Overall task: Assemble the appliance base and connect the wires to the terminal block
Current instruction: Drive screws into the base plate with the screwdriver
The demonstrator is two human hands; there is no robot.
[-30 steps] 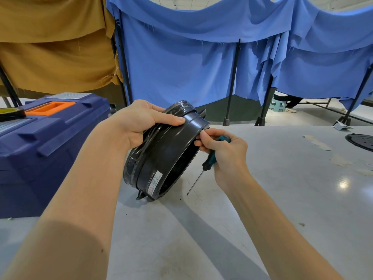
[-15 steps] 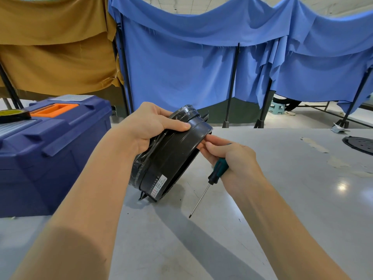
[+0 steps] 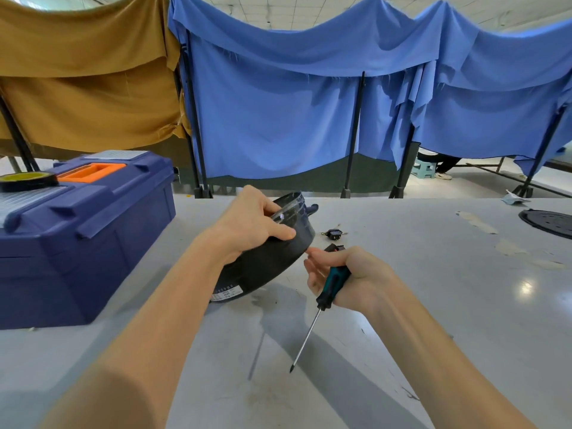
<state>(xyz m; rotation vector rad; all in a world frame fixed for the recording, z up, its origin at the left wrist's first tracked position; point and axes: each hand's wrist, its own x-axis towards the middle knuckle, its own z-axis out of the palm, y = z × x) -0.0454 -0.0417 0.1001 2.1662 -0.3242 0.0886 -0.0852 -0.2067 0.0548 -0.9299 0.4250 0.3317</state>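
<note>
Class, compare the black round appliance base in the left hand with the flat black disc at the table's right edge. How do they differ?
The black round appliance base is tilted, gripped by the left hand; the flat black disc lies flat, untouched. The base has a deep wall and white label; the disc is thin and dotted. Both are black and round.

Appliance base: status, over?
Left hand grips black round plastic appliance base, tilted on grey table. Right hand holds teal-handled screwdriver, tip down. Small black part beyond, not blocking.
</note>
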